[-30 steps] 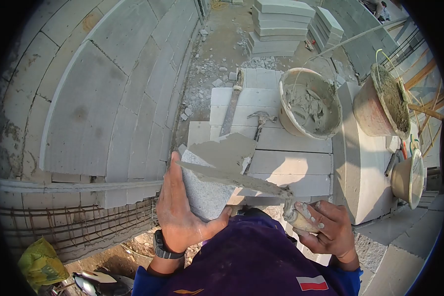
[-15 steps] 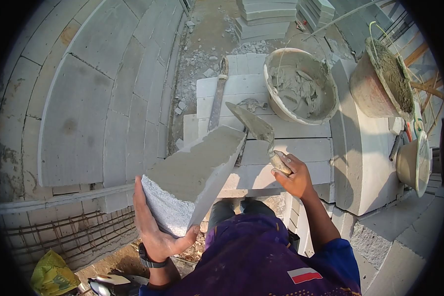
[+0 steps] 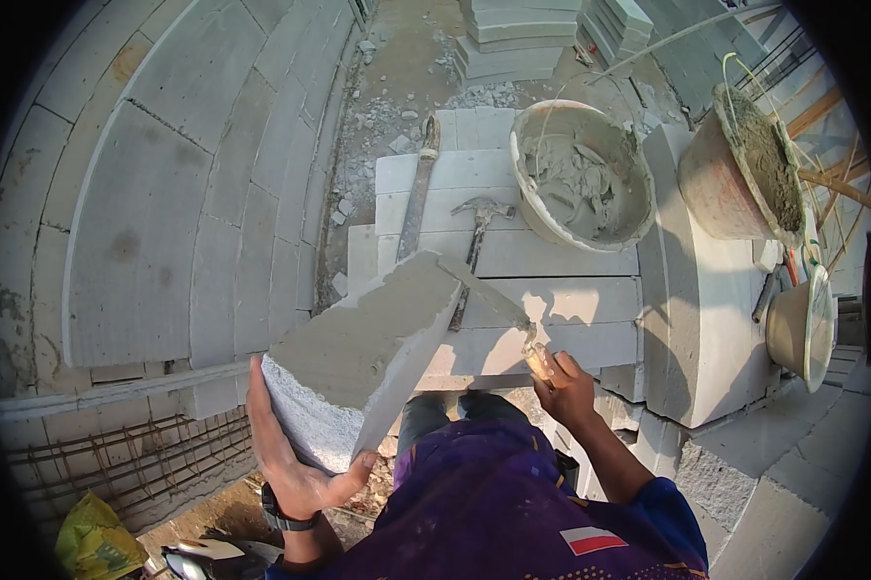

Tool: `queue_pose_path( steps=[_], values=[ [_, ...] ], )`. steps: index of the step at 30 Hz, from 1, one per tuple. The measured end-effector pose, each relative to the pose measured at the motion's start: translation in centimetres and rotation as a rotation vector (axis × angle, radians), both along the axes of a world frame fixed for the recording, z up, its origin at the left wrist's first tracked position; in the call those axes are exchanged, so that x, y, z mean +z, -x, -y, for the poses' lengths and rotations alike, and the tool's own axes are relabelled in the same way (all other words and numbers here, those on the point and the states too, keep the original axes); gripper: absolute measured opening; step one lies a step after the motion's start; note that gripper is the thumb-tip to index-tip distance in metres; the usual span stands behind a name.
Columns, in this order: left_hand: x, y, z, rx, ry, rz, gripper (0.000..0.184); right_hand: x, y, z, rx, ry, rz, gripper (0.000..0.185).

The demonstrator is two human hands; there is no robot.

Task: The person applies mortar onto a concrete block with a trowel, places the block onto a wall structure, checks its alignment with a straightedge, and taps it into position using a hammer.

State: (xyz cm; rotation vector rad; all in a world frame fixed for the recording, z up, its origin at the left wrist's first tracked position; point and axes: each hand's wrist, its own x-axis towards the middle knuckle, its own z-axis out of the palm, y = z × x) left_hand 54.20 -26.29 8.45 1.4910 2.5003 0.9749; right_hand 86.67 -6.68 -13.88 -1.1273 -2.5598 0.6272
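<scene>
My left hand (image 3: 295, 474) cups the near end of a pale aerated concrete block (image 3: 312, 411), thumb on one side and fingers along the other. The block is held tilted, and a layer of grey mortar (image 3: 358, 333) coats its upper face. My right hand (image 3: 565, 391) is wrapped around the wooden handle of a trowel (image 3: 496, 304). The trowel's blade is turned nearly edge-on, its tip at the block's far right corner. Just beyond the block, a claw hammer (image 3: 478, 237) and a long flat tool with a worn handle (image 3: 418, 198) lie on stacked blocks.
A bucket of mortar (image 3: 524, 198) stands on the stacked blocks (image 3: 561, 256). To the right are a tilted mortar bucket (image 3: 716, 184) and a smaller bucket (image 3: 788, 333). A block wall (image 3: 145, 232) runs along the left, above a rebar grid (image 3: 136, 459). Rubble covers the ground ahead.
The trowel has swung down and turned from broadside to nearly edge-on, its tip now at the block's far corner. The hammer is uncovered. The block stays in my left hand.
</scene>
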Motion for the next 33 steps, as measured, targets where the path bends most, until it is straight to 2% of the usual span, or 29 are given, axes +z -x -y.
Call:
queue_pose_path(
  steps=[3,4,8,10,14,17,23,26,29,33],
  values=[
    [-0.4,0.6,0.4,-0.004,-0.015,0.022,0.137,1.2,-3.0,-0.7,-0.052,-0.018,-0.041,0.056],
    [-0.5,0.7,0.5,-0.009,-0.022,0.032,0.137,1.6,-2.9,-1.2,-0.099,0.059,-0.079,0.055],
    [-0.2,0.4,0.1,-0.031,-0.054,0.017,0.131,5.6,0.5,-5.9,0.007,0.251,0.033,0.044],
    [-0.1,0.2,0.0,-0.043,-0.050,-0.044,0.130,7.2,2.1,-7.3,0.068,0.268,0.069,0.043],
    [0.1,-0.7,-0.4,-0.033,-0.042,0.015,0.132,10.0,3.7,-8.7,0.181,0.254,0.117,0.040],
    [0.6,-0.9,-0.4,-0.024,0.000,-0.038,0.131,12.2,4.2,-8.3,0.171,0.278,0.159,0.038],
    [0.4,-0.8,-0.1,-0.019,-0.004,0.011,0.130,16.5,5.2,-6.9,0.297,0.236,0.060,0.044],
    [0.5,-0.8,-0.2,-0.029,-0.012,-0.004,0.130,18.6,5.5,-6.2,0.295,0.283,0.116,0.052],
    [0.9,-0.4,-1.0,-0.080,-0.079,-0.130,0.123,19.1,5.0,-5.3,0.335,0.228,0.007,0.058],
    [1.1,-0.4,-1.2,-0.086,-0.079,-0.099,0.122,21.2,4.9,-3.6,0.333,0.192,-0.012,0.058]
  ],
)
